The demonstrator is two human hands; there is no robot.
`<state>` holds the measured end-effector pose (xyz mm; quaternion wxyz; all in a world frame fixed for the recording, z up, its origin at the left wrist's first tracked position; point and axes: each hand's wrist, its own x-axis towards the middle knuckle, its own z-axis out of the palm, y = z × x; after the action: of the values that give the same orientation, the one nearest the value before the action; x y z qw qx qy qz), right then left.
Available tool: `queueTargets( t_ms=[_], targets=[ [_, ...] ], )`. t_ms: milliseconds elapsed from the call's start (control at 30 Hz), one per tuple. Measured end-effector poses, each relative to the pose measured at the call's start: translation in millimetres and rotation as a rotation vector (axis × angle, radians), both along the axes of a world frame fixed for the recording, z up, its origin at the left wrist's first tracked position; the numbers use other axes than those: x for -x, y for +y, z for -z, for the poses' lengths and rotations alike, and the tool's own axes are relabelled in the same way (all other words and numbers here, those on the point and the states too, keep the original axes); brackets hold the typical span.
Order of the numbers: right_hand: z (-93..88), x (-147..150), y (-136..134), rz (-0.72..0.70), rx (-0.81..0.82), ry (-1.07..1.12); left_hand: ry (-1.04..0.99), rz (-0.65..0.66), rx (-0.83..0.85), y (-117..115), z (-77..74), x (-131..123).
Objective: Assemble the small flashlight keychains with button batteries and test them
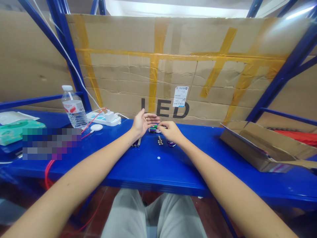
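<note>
My left hand (145,122) is open, held on edge with its fingers stretched to the right beside a small group of pen-like sticks (154,131), one of them green. My right hand (172,131) is closed, thumb and fingertips pinched at the right end of that group; what it grips is hidden. Just below the hands lie several small round metallic pieces (160,141) in rows. A small dark-purple looped item (170,144) rests by my right wrist. More dark and silver sticks (137,143) lie side by side under my left wrist.
On the left of the blue table (158,175) stand a water bottle (74,107), a white power strip (106,118) with cables and a green tissue pack (21,130). An open cardboard box (257,145) sits right. A large carton (123,82) backs the table.
</note>
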<state>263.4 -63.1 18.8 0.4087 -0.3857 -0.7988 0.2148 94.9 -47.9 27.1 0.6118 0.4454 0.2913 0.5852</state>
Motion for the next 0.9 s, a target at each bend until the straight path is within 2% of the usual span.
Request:
queueTargets(
  t_ms=[167, 900],
  targets=[
    [-2.0, -0.7, -0.1, 0.039, 0.006, 0.064, 0.005, -0.012, 0.007, -1.0, -0.5, -0.3],
    [-5.4, -3.6, 0.0, 0.032, 0.054, 0.028, 0.019, 0.016, -0.011, 1.6, 2.2, 0.2]
  ],
)
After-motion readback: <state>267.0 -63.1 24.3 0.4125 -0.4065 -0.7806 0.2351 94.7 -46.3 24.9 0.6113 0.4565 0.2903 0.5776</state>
